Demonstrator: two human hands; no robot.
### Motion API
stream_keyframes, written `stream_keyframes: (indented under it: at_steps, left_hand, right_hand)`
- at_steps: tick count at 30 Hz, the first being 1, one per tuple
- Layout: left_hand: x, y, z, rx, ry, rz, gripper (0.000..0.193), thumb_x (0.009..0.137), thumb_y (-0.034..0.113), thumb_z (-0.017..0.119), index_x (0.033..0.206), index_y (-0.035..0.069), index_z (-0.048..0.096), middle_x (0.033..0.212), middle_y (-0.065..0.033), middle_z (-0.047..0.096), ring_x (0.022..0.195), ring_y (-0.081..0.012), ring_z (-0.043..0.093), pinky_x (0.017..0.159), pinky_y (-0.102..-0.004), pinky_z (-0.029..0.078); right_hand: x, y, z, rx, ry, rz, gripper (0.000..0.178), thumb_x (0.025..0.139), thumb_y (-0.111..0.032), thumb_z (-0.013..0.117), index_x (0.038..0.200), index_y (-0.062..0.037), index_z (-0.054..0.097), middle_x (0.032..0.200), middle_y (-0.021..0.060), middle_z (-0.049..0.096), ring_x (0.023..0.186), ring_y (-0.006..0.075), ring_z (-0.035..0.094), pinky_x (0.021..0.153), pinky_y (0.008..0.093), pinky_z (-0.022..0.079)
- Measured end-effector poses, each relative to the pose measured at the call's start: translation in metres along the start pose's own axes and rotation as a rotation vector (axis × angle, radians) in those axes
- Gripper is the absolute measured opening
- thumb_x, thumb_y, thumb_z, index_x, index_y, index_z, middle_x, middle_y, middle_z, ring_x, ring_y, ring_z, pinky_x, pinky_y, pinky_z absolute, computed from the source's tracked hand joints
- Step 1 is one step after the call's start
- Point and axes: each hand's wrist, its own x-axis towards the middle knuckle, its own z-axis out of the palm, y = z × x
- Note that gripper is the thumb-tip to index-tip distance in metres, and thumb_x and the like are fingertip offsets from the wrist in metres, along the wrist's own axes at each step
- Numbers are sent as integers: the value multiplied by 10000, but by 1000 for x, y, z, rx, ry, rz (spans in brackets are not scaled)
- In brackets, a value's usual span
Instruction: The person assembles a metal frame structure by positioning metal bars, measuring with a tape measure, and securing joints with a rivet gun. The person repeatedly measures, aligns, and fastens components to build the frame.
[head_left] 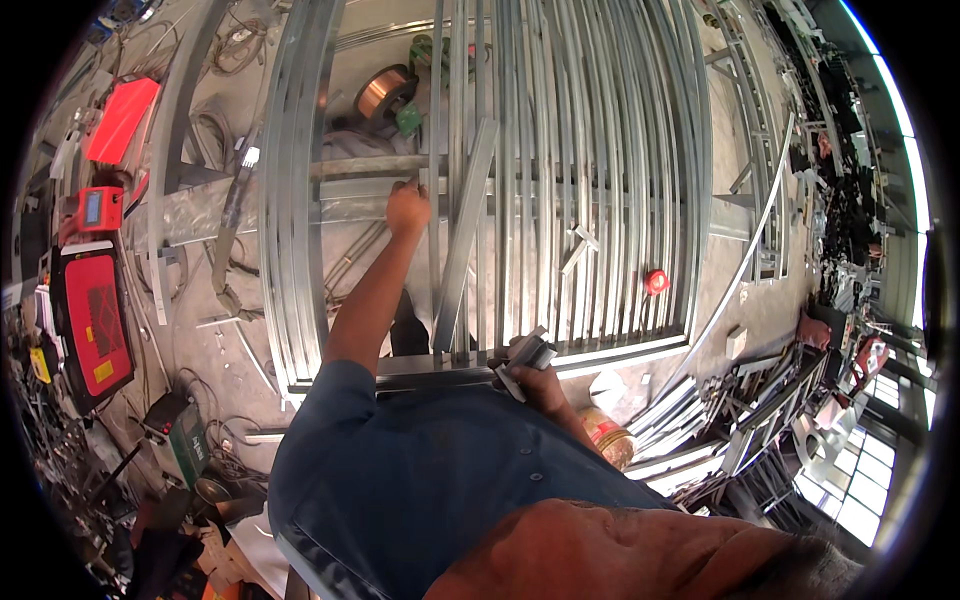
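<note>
My left hand (408,208) is closed at the upper middle, its fingers against a thin upright metal bar (434,215) of the frame. Close to my body, my right hand (540,384) grips a short angular piece of grey metal (530,352) at the frame's front rail. A loose flat metal strip (466,235) lies slantwise across the bars between my hands. Many long parallel bars (600,150) fill the right part of the frame. On them rest a small T-shaped metal piece (579,250) and a red tape measure (655,282).
Beyond my left hand sits a spool of copper-coloured wire (384,94). To the left are a red-and-black machine (95,325), a red box with a display (100,208) and cables. A round tub (608,436) and stacked metal lengths (680,425) stand at the lower right.
</note>
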Motion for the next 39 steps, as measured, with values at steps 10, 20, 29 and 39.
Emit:
stream_keyframes:
  at_steps: [10,20,29,39]
  left_hand:
    - [-7,5,-31,71,98,48,388,891,299,676,1163,28,622,996,-196,643,873,-406,650,736,-497,551]
    - [-141,42,-19,16,-112,134,778,684,199,822,1339,-22,464,1170,-187,521,1100,-378,549,861,-444,553]
    - [-91,28,-60,5,168,152,627,667,179,776,1230,22,549,1109,-157,556,1062,-375,564,832,-469,555]
    - [-26,-15,-54,97,97,78,577,648,174,795,1153,24,558,1119,-173,561,1066,-394,562,865,-492,534]
  right_hand:
    - [27,1,15,-196,-90,-33,503,787,-34,680,1251,-52,486,1176,130,608,1076,261,640,850,415,572]
    - [31,-9,20,-207,-52,25,515,797,-2,638,1284,-42,474,1175,138,636,1103,278,639,893,402,555]
    - [28,3,4,-264,-6,-9,538,803,-37,661,1308,-41,475,1181,122,652,1086,238,642,921,380,523]
    - [29,-4,10,-255,-13,24,532,807,-92,675,1295,-31,474,1115,117,664,1003,217,653,851,370,538]
